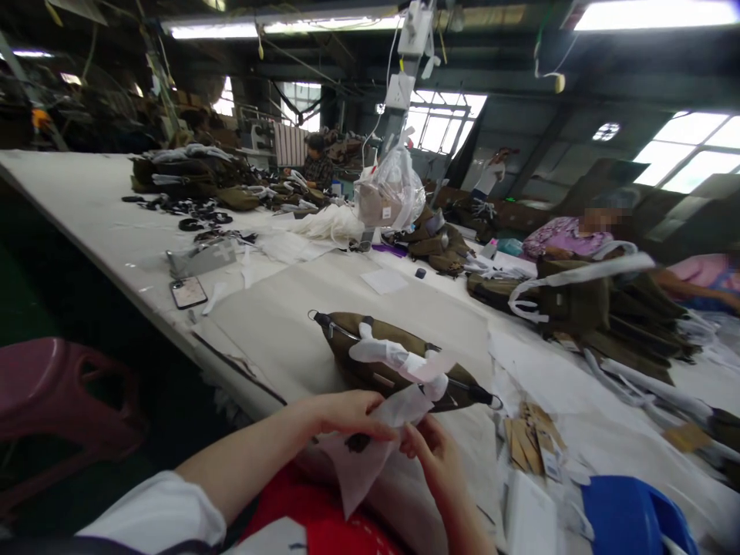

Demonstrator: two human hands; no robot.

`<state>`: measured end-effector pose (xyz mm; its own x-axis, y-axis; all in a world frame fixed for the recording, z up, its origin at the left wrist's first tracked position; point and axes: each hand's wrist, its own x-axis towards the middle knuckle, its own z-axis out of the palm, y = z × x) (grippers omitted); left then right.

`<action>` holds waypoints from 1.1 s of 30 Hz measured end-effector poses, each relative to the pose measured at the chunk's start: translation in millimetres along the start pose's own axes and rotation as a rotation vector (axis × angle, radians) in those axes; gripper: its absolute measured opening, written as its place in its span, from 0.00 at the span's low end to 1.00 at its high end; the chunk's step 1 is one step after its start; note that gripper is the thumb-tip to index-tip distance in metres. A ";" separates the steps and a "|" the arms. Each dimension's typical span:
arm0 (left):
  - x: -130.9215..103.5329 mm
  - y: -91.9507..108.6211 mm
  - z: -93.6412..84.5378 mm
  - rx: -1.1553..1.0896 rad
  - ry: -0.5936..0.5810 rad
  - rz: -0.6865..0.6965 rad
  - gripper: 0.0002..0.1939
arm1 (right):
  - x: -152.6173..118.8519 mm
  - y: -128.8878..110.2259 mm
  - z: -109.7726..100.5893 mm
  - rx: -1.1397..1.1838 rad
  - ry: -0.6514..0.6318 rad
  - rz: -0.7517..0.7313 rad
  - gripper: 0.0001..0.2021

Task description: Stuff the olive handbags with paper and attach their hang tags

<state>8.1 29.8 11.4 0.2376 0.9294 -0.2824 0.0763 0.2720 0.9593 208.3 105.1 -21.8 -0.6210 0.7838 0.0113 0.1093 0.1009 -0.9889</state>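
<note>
An olive-brown bag [358, 374] with a zipper and dark end tabs with metal rings lies on the table in front of me. White paper is wrapped round its handle [398, 358]. At the bag's near side, my left hand [352, 414] pinches a thin sheet of white tissue paper [361, 466]. My right hand [431, 447] grips the same paper from the other side, fingertips close to the left ones. The sheet hangs below my hands, with a small dark thing partly showing by it that I cannot make out.
A phone [188, 293] lies near the table's left edge. Piles of olive bags [583, 301] stand at the right, with more [179, 173] at the far left. Brown card tags [532, 435] and a blue container [633, 512] are near my right. Co-workers [570, 235] sit across the table.
</note>
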 end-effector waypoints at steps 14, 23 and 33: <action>-21.3 29.3 0.2 0.496 0.485 0.135 0.22 | 47.1 -14.1 6.5 0.251 -0.202 -0.040 0.17; -14.3 32.8 -19.6 0.393 0.443 0.260 0.30 | 65.6 -12.2 24.9 0.320 -0.044 0.088 0.22; 4.2 22.3 -13.2 0.427 0.653 0.342 0.29 | 79.6 -33.0 51.1 0.220 0.195 0.184 0.28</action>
<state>-1.9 43.1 31.6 -0.2825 0.9363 0.2084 0.4917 -0.0452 0.8696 115.6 132.9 4.2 -0.4438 0.8812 -0.1627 0.0222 -0.1707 -0.9851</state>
